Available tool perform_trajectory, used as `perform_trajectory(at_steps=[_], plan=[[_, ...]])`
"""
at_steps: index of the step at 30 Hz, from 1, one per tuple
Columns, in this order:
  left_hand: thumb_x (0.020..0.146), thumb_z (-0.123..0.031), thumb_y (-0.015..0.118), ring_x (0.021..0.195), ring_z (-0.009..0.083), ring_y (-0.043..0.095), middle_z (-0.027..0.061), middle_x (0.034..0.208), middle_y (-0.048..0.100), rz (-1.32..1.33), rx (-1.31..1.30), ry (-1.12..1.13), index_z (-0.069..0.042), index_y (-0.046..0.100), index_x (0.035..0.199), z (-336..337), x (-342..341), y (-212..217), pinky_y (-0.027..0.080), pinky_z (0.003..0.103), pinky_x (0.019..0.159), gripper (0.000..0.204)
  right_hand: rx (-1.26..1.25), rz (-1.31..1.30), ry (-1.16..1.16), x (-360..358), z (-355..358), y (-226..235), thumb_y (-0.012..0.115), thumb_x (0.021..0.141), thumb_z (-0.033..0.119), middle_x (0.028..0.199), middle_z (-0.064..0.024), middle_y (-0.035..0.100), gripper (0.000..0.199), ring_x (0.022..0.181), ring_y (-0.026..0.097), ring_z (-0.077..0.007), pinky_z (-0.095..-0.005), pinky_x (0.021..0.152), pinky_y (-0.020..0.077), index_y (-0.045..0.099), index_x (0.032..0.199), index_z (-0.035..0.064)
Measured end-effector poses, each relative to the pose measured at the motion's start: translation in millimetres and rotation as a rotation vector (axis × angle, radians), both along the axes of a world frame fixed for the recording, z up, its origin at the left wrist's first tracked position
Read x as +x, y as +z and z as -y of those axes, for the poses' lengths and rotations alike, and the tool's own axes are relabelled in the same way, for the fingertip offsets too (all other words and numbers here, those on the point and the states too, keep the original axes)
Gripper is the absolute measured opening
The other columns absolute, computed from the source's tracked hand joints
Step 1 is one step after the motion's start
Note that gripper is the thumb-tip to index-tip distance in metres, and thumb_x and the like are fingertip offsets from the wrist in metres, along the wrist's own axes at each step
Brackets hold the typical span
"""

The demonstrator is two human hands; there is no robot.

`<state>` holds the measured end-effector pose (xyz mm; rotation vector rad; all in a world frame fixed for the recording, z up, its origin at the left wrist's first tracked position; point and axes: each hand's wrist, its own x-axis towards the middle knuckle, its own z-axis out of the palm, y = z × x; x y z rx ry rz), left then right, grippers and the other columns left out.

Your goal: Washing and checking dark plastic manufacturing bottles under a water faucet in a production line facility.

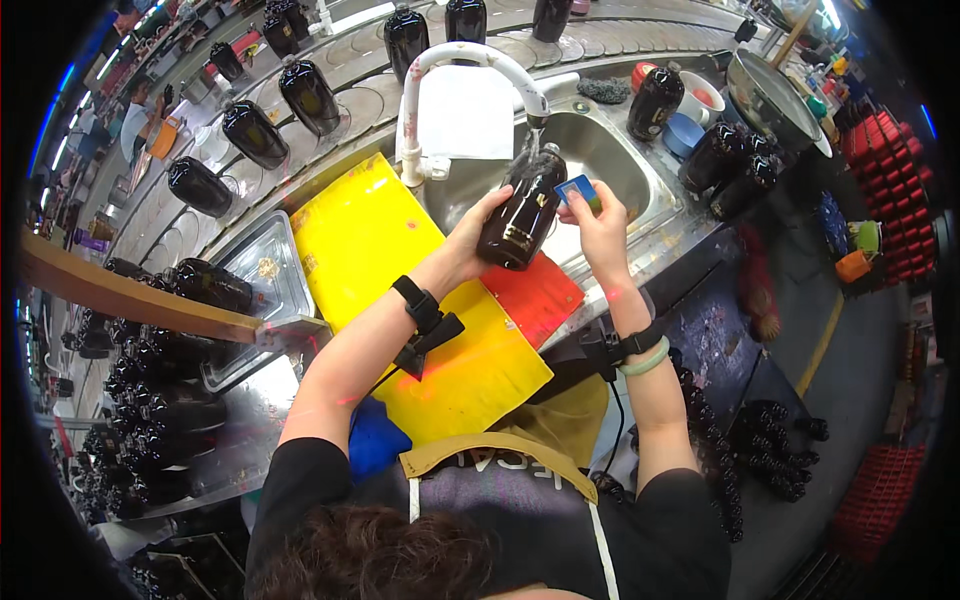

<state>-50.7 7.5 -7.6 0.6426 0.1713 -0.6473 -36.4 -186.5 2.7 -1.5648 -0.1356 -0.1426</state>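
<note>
Over the front of a steel sink (590, 140) I hold a dark glossy bottle (522, 215), tilted, its neck pointing away toward the running water. My left hand (472, 232) is wrapped round the bottle's left side. Water from the white curved faucet (478, 52) falls onto the bottle's neck end. A small blue card (573, 190) with a picture on it is pinched in my right hand (598, 225), close beside the bottle's right side. Gold-coloured print shows on the bottle's lower part.
A yellow board (400, 240) and a red sheet (540, 305) lie along the sink's front edge. Dark bottles (310, 97) stand on the conveyor (355, 105) behind. More bottles (715, 158) stand right of the sink beside a blue bowl (683, 133). A clear tray (290, 265) sits at left.
</note>
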Motion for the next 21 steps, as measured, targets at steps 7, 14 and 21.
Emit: perform_trajectory(at_steps=[7, 14, 21], plan=[[0.096, -0.048, 0.058, 0.091, 0.0204, 0.07, 0.0082, 0.11, 0.07, 0.037, 0.257, 0.044, -0.008, 0.059, 0.124, 0, 0, -20, 0.057, 0.034, 0.08, 0.049, -0.428, 0.319, -0.136, 23, -22, 2, 0.06, 0.091, 0.01, 0.083, -0.0228, 0.064, 0.015, 0.079, 0.062, -0.0418, -0.0436, 0.071, 0.0471, 0.06, 0.097, -0.0032], [0.097, -0.044, 0.058, 0.08, 0.0163, 0.07, 0.0057, 0.096, 0.07, 0.17, 0.302, 0.195, -0.009, 0.06, 0.117, 7, 18, -26, 0.058, 0.029, 0.067, 0.04, -0.458, 0.249, -0.011, 41, -25, 9, 0.062, 0.09, 0.011, 0.082, -0.0236, 0.064, 0.014, 0.081, 0.062, -0.0435, -0.0447, 0.07, 0.0474, 0.058, 0.096, -0.0021], [0.098, -0.04, 0.057, 0.08, 0.0175, 0.07, 0.0071, 0.098, 0.07, 0.181, 0.303, 0.224, -0.008, 0.059, 0.118, 9, 22, -34, 0.059, 0.031, 0.069, 0.038, -0.469, 0.197, 0.061, 53, -21, -10, 0.064, 0.089, 0.013, 0.083, -0.0235, 0.064, 0.017, 0.08, 0.063, -0.0413, -0.0443, 0.069, 0.0476, 0.06, 0.095, -0.0015]])
